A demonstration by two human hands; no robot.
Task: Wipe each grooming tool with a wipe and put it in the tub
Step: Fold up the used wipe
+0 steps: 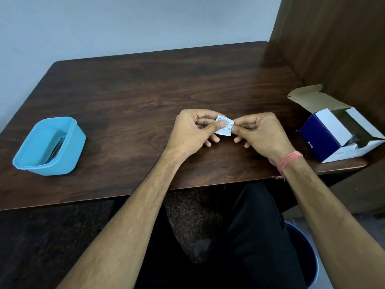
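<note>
A small white wipe sachet [226, 126] with printed text is held over the middle of the dark wooden table [145, 90]. My left hand [191, 132] pinches its left side between thumb and fingers. My right hand [260, 134] pinches its right edge. A light blue plastic tub [68, 155] stands at the table's left side, with a dark tool [56, 150] lying inside against its right wall. An open blue and white box [325, 134] sits at the right edge, something dark showing inside it.
A brown wooden partition [333, 38] rises along the right side behind the box. A pale wall backs the table. A dark bin [302, 253] stands on the floor at the lower right, beside my legs.
</note>
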